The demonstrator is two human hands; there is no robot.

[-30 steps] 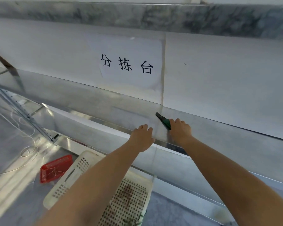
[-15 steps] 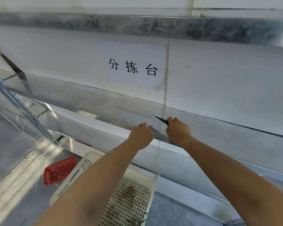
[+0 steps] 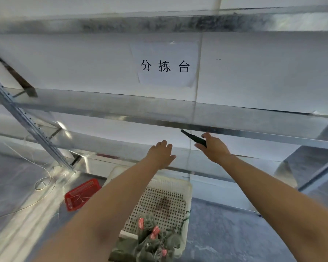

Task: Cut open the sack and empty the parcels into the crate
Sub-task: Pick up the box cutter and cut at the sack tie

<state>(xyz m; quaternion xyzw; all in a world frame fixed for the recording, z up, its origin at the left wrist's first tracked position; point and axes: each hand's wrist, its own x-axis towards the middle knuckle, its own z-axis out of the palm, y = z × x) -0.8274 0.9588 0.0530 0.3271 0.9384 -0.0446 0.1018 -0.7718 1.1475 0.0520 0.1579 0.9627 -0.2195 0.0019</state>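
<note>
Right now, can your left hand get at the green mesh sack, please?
Probably yes: the left hand is open and empty, and the green mesh sack lies uncovered at the near end of the white crate.

The crate [image 3: 188,195] is coloured off-white and patterned with rows of round holes. The small basket [image 3: 81,193] is coloured red, with a fine grid. The mesh sack [image 3: 150,242] is seen in dark green, flecked with red. Black characters are printed on the white sign [image 3: 165,52]. The cutter [image 3: 194,138] is seen as dark.
</note>
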